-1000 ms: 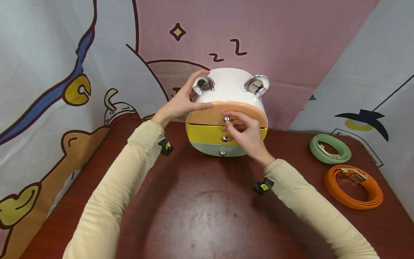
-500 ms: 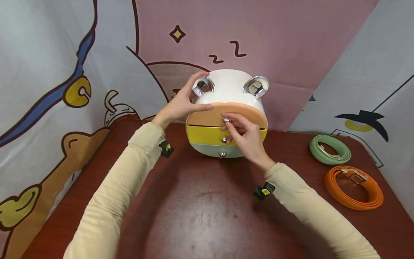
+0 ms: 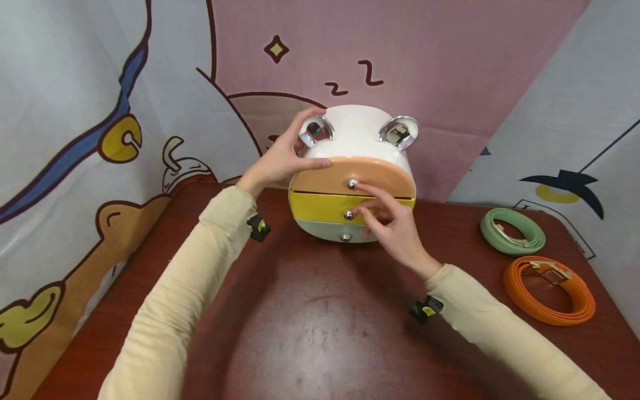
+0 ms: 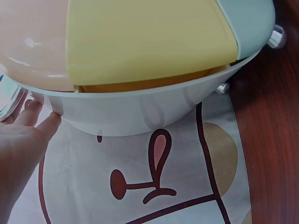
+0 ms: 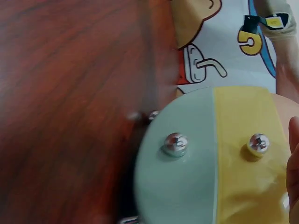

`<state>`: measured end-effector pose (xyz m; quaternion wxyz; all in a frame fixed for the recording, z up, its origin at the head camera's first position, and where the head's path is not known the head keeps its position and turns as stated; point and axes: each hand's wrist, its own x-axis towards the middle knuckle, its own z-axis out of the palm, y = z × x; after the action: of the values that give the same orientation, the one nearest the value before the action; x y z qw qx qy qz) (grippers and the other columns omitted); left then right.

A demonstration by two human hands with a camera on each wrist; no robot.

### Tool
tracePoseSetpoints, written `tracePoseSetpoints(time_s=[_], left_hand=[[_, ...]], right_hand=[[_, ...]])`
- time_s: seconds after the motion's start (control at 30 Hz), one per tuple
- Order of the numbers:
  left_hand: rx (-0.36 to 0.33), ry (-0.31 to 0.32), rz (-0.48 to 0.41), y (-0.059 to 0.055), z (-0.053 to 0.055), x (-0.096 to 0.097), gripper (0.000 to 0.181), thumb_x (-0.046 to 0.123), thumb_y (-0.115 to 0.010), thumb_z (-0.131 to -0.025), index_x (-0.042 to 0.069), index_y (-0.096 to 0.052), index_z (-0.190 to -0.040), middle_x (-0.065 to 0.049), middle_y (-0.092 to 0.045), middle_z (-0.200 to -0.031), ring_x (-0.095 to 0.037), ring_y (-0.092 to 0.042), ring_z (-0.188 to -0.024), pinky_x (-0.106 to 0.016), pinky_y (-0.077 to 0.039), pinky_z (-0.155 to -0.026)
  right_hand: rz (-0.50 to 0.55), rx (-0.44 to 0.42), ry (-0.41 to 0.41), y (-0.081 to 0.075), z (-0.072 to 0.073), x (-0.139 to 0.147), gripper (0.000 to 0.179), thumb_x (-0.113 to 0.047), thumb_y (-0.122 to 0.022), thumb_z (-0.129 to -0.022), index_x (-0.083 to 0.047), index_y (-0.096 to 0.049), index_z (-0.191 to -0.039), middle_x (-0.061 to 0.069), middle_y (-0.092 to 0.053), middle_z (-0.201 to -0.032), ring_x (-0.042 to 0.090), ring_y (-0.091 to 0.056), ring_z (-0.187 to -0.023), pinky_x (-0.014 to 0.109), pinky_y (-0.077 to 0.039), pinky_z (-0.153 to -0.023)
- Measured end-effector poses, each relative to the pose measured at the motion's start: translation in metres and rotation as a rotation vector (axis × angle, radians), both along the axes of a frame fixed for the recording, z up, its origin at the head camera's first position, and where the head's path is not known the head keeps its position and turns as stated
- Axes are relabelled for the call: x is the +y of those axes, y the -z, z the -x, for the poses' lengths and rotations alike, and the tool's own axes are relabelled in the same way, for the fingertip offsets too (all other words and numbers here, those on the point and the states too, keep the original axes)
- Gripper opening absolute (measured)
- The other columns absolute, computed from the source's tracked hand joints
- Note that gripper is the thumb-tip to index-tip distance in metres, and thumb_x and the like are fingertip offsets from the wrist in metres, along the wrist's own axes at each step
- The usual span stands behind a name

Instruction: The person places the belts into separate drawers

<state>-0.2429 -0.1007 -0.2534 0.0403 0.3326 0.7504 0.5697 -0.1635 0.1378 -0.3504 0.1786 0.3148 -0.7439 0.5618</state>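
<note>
A small white drawer cabinet [image 3: 357,130] with two shiny silver ears stands at the back of the table. Its front has a peach drawer [image 3: 320,179], a yellow drawer [image 3: 312,206] and a pale green drawer [image 3: 325,230], each with a silver knob. My left hand [image 3: 280,161] holds the cabinet's upper left corner, thumb on the peach front and fingers around the ear. My right hand [image 3: 392,222] is before the drawers, index fingertip right beside the top knob [image 3: 352,184], thumb close to the middle knob [image 3: 349,214]. In the left wrist view, a narrow gap shows along the yellow drawer's side.
On the right of the brown table [image 3: 310,333] lie a coiled green belt [image 3: 512,230] and, nearer, a coiled orange belt [image 3: 550,290]. A cartoon-printed cloth [image 3: 425,55] hangs right behind the cabinet and along the sides.
My right fingers have let go of the top knob and drawn slightly right and down, thumb and index spreading apart. My left hand has kept its place on the cabinet.
</note>
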Motion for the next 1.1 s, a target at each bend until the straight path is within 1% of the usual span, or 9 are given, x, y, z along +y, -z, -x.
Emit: tracePoseSetpoints(time_s=[0.1,0.2,0.33,0.4,0.57,0.7,0.8,0.9,1.1], left_hand=[[0.001,-0.009,0.010,-0.002,0.000,0.001,0.085,0.003,-0.076,-0.082,0.015,-0.023,-0.148,-0.011,-0.039,-0.134,-0.030,-0.058,-0.100,-0.036,-0.049,-0.083],[0.000,-0.011,0.016,-0.002,0.000,0.001,0.085,0.003,-0.076,-0.082,0.015,-0.023,-0.148,-0.011,-0.040,-0.134,-0.030,-0.058,-0.099,-0.036,-0.049,-0.082],[-0.001,-0.017,0.026,-0.003,-0.001,0.001,0.085,0.003,-0.076,-0.082,0.014,-0.023,-0.148,-0.013,-0.040,-0.133,-0.031,-0.059,-0.096,-0.036,-0.050,-0.081],[-0.004,-0.025,0.032,-0.003,-0.001,0.001,0.085,0.004,-0.076,-0.082,0.016,-0.024,-0.148,-0.013,-0.041,-0.132,-0.031,-0.059,-0.095,-0.036,-0.050,-0.080],[-0.016,-0.034,0.040,-0.003,-0.002,0.001,0.085,0.005,-0.076,-0.082,0.016,-0.024,-0.149,-0.012,-0.041,-0.132,-0.031,-0.059,-0.094,-0.037,-0.051,-0.079],[-0.023,-0.024,0.035,-0.003,-0.002,0.002,0.086,0.004,-0.075,-0.082,0.015,-0.023,-0.149,-0.015,-0.041,-0.132,-0.032,-0.059,-0.092,-0.038,-0.052,-0.077],[-0.030,-0.021,0.029,-0.004,-0.002,0.002,0.086,0.003,-0.075,-0.082,0.016,-0.023,-0.149,-0.015,-0.042,-0.131,-0.032,-0.059,-0.091,-0.038,-0.052,-0.076],[-0.034,-0.022,0.025,-0.004,-0.002,0.003,0.085,0.003,-0.075,-0.082,0.017,-0.023,-0.149,-0.015,-0.043,-0.130,-0.031,-0.059,-0.091,-0.038,-0.052,-0.076],[-0.035,-0.032,0.031,-0.003,-0.002,0.002,0.085,0.003,-0.075,-0.082,0.018,-0.024,-0.149,-0.012,-0.041,-0.132,-0.031,-0.059,-0.092,-0.037,-0.052,-0.076]], right_hand=[[-0.016,0.012,-0.003,-0.003,-0.008,0.002,0.039,0.019,-0.058,-0.086,0.008,-0.058,-0.123,0.021,-0.068,-0.085,0.020,-0.055,-0.045,0.025,-0.043,-0.044],[-0.036,-0.002,-0.012,-0.009,-0.016,0.002,0.034,0.021,-0.058,-0.084,0.014,-0.057,-0.117,0.026,-0.067,-0.085,0.019,-0.055,-0.046,0.028,-0.046,-0.046],[-0.060,-0.047,-0.007,-0.013,-0.021,0.003,0.032,0.020,-0.058,-0.085,0.015,-0.057,-0.116,0.027,-0.067,-0.087,0.016,-0.055,-0.047,0.025,-0.046,-0.048],[-0.063,-0.068,-0.010,-0.009,-0.019,0.004,0.032,0.018,-0.059,-0.086,0.014,-0.058,-0.117,0.026,-0.067,-0.088,0.018,-0.056,-0.048,0.023,-0.046,-0.050],[-0.088,-0.124,-0.010,0.012,-0.005,0.008,0.034,0.010,-0.063,-0.088,0.004,-0.060,-0.122,0.020,-0.069,-0.093,0.023,-0.057,-0.048,0.023,-0.044,-0.049],[-0.155,-0.203,-0.015,0.023,0.001,0.008,0.037,0.000,-0.065,-0.091,-0.008,-0.059,-0.127,0.016,-0.070,-0.101,0.019,-0.061,-0.052,0.030,-0.046,-0.045],[-0.193,-0.244,-0.036,0.027,0.002,0.007,0.039,-0.004,-0.064,-0.093,-0.012,-0.057,-0.130,0.016,-0.068,-0.107,0.023,-0.064,-0.055,0.037,-0.048,-0.044],[-0.197,-0.256,-0.041,0.028,0.003,0.005,0.038,-0.004,-0.064,-0.093,-0.012,-0.057,-0.130,0.017,-0.068,-0.108,0.026,-0.065,-0.059,0.040,-0.050,-0.047],[-0.122,-0.266,-0.023,0.028,0.005,0.000,0.033,0.001,-0.064,-0.092,-0.004,-0.061,-0.124,0.020,-0.069,-0.100,0.034,-0.067,-0.073,0.037,-0.053,-0.055]])
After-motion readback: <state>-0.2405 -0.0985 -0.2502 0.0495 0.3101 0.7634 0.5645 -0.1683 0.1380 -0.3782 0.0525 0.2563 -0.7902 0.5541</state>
